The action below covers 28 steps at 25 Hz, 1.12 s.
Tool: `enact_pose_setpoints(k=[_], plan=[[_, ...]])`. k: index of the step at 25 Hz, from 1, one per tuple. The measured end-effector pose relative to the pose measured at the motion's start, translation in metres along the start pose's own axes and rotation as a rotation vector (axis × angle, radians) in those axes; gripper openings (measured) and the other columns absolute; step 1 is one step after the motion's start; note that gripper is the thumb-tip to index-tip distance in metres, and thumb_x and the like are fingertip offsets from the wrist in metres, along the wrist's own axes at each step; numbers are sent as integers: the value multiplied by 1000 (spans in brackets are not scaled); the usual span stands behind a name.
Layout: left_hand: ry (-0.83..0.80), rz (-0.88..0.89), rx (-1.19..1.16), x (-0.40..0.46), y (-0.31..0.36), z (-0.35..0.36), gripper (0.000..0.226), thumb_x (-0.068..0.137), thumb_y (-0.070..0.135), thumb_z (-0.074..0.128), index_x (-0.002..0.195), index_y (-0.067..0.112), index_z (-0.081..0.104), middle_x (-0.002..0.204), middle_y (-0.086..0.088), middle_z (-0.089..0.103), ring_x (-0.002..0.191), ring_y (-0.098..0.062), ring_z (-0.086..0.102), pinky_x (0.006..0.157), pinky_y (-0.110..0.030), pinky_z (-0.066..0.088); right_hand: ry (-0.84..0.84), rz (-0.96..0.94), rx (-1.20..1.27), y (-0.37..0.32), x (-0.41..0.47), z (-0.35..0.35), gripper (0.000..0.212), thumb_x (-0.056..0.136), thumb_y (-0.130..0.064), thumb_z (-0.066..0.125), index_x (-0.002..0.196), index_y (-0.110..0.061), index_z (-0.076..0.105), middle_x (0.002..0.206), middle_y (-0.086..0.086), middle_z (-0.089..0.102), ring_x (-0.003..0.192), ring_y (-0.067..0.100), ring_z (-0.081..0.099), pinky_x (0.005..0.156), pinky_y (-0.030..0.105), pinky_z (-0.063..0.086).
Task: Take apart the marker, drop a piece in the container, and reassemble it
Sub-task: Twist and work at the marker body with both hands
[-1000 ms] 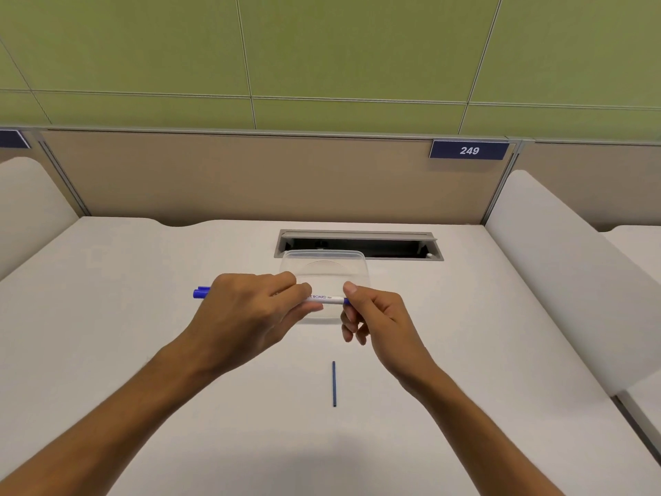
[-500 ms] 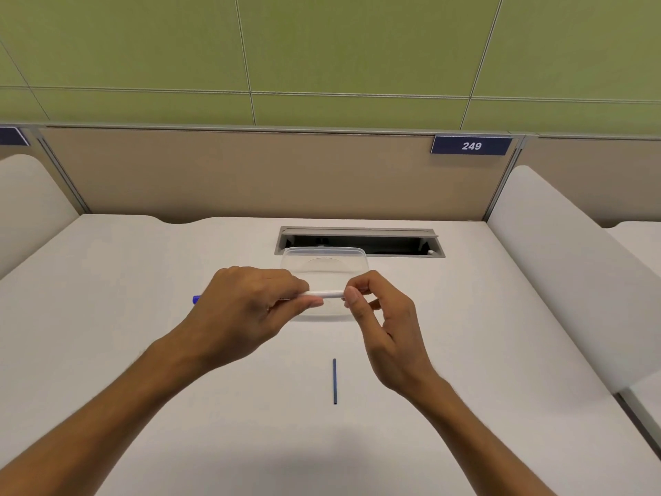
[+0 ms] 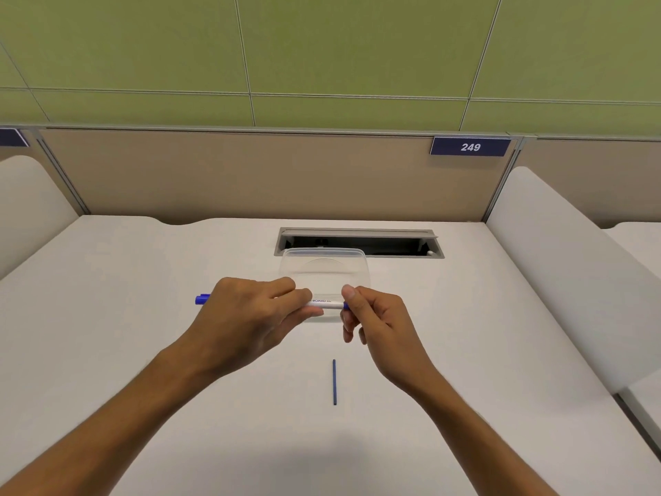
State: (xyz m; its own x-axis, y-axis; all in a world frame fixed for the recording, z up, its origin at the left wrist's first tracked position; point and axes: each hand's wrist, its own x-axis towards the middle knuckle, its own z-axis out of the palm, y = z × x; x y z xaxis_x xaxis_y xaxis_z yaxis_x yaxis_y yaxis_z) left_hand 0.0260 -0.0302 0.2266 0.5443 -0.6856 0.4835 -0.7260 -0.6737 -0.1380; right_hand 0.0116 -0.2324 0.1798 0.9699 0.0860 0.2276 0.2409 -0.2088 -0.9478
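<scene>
Marker end pinched again

Your right hand [image 3: 375,316], which half a second ago had opened over the tip of the marker [image 3: 327,303], curled back and pinched its blue right end. The barrel's printed face turned back into view. In your left hand [image 3: 250,313] the blue cap [image 3: 202,299] poked further out again.

Left hand [image 3: 246,313]: centre of frame, grips the white marker [image 3: 327,303] barrel; blue end protrudes left.
Right hand [image 3: 375,316]: pinches the marker's right end.
Container [image 3: 323,261]: clear, behind the hands.
Blue rod [image 3: 334,381]: lower centre, flat on the desk [image 3: 143,352].
Sign [image 3: 470,147]: upper right, reads 249.
</scene>
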Motion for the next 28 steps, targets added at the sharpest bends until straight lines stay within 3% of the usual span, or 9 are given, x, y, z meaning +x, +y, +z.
enact_pose_setpoints(k=[3,8,10,13,15,19,21,25,28], plan=[[-27,-47,-96,-2,0,1,41,96,41,39,85,16,69,58,3,54,42,-22,41,41,-24,27,7,-97,-134,-1,-2,1,37,101,-33,47,70,-17,56,62,-7,59,56,6,48,55,16,36],[1,-188,-315,-5,-3,2,41,94,50,38,84,23,68,59,6,53,51,-15,43,44,-34,41,0,-170,-183,-4,-4,-3,21,99,-35,52,84,-22,60,77,-6,64,74,15,59,59,21,43],[11,-182,-313,-5,-3,2,38,93,48,43,83,23,69,58,6,53,51,-15,43,43,-35,41,-24,-123,-163,-4,-3,-5,21,97,-38,55,82,-26,61,80,-6,65,72,14,59,57,22,42],[29,-151,-255,-5,-1,1,35,92,46,46,83,22,70,59,8,52,48,-16,42,39,-33,40,0,-37,-67,-3,-2,-4,38,97,-43,51,68,-23,63,66,-2,65,60,3,55,56,13,37],[40,-133,-223,-5,1,1,33,92,44,48,85,21,71,60,8,53,46,-17,42,37,-31,38,3,-1,-17,-2,-1,-2,48,99,-43,46,61,-18,62,60,3,63,58,8,56,57,15,40],[32,-121,-204,-3,4,2,31,92,41,49,87,19,71,60,7,52,45,-17,40,37,-30,35,-24,23,19,-1,-1,-1,45,98,-40,48,59,-19,57,56,-2,59,60,26,56,56,30,42],[15,-125,-228,-3,4,2,33,94,42,47,86,20,70,59,8,51,46,-15,38,39,-29,33,-2,-19,-26,-1,-2,-2,44,99,-39,48,60,-21,53,56,-2,57,59,32,53,55,35,41],[5,-227,-423,-2,3,3,35,92,48,47,83,23,70,58,11,50,51,-10,40,45,-32,36,62,-259,-216,-1,-5,-4,35,101,-36,43,75,-16,54,68,-8,56,60,12,50,56,23,40],[-5,-274,-542,-2,1,4,30,90,48,53,85,25,71,60,14,54,54,-9,44,48,-31,37,37,-325,-320,1,-6,-5,25,101,-35,38,87,-20,52,81,-6,55,71,17,53,63,34,45]])
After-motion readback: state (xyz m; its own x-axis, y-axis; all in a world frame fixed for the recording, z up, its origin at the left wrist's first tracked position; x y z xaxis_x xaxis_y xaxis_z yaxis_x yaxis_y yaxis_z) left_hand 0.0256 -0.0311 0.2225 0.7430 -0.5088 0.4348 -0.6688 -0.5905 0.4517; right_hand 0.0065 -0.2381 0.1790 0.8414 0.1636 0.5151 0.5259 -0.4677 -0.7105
